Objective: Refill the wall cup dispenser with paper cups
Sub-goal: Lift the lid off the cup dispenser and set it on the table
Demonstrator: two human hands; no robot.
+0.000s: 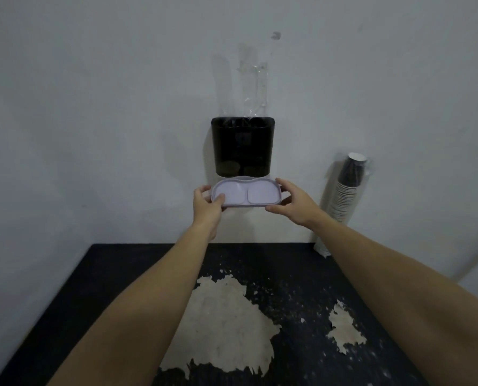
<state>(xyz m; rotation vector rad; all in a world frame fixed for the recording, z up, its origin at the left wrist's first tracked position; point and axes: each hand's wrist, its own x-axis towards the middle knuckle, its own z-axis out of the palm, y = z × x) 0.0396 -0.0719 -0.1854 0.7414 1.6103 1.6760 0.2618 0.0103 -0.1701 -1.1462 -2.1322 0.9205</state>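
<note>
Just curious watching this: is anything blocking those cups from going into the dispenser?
Yes: both hands, left hand and right hand, hold the lid; the cup stack leans untouched against the wall, right of the dispenser.

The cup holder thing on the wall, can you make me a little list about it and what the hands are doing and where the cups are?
dispenser: dark box fixed to the wall, above the table
lid: pale tray-shaped lid with two round hollows, held just below the dispenser
left hand: left hand grips the lid's left end
right hand: right hand holds the lid's right end, fingers spread
cups: tall stack of paper cups in a clear sleeve, leaning on the wall to the right
table: black table with peeling paint
</note>
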